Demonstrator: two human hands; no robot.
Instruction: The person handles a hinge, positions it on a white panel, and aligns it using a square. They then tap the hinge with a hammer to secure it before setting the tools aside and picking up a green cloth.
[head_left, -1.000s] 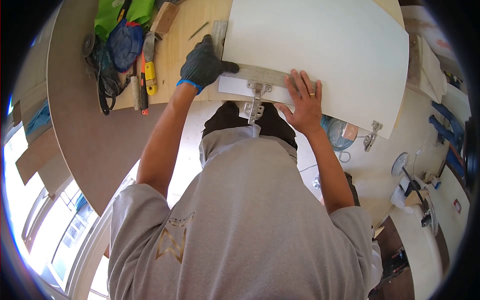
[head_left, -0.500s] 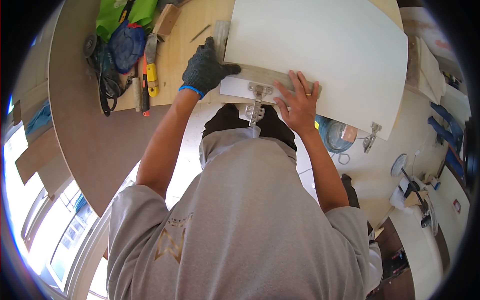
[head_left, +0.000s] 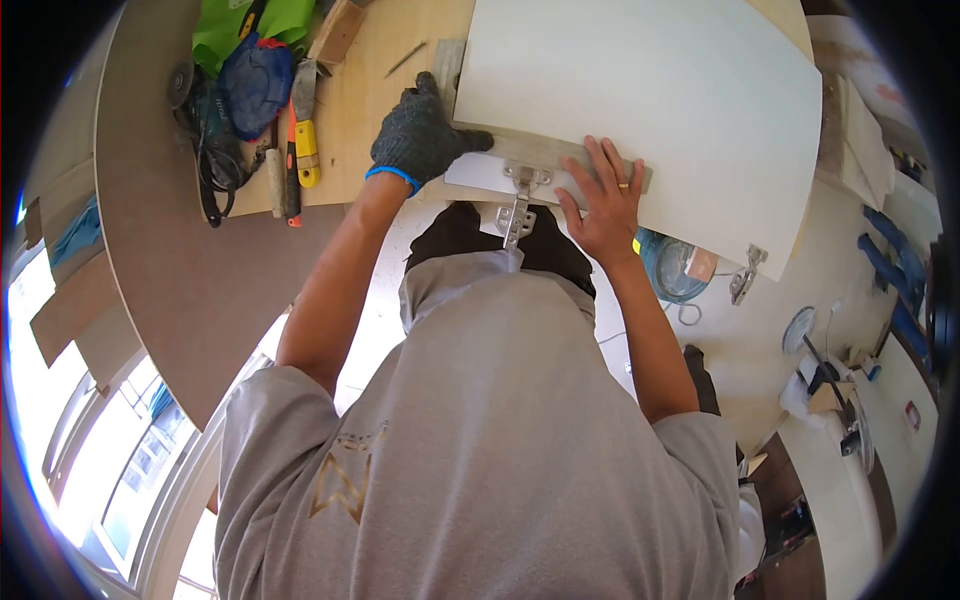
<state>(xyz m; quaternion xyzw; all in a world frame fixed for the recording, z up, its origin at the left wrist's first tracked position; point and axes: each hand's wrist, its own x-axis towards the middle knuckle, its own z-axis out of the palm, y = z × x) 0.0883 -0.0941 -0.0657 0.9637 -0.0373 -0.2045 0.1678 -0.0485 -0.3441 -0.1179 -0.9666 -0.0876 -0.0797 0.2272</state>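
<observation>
A white panel [head_left: 640,90] lies on the wooden worktop [head_left: 370,95], with a metal hinge [head_left: 518,205] at its near edge and a second hinge [head_left: 748,273] at its right corner. Along the near edge of the panel rests an L-shaped grey square [head_left: 530,148]. My left hand [head_left: 420,138], in a dark glove with a blue cuff, presses on the square's corner, thumb and fingers apart. My right hand [head_left: 605,205], bare with a ring, lies with spread fingers over the square's right end and the panel.
At the left of the worktop are an angle grinder [head_left: 210,135], a blue cloth [head_left: 255,85], a yellow-handled scraper [head_left: 305,150] and a wood block [head_left: 338,30]. A blue bucket [head_left: 672,268] stands below the panel. A fan-like disc [head_left: 798,330] is at the right.
The panel, the square and both hands appear slightly further right in the view. The hands keep the same pose on the square.
</observation>
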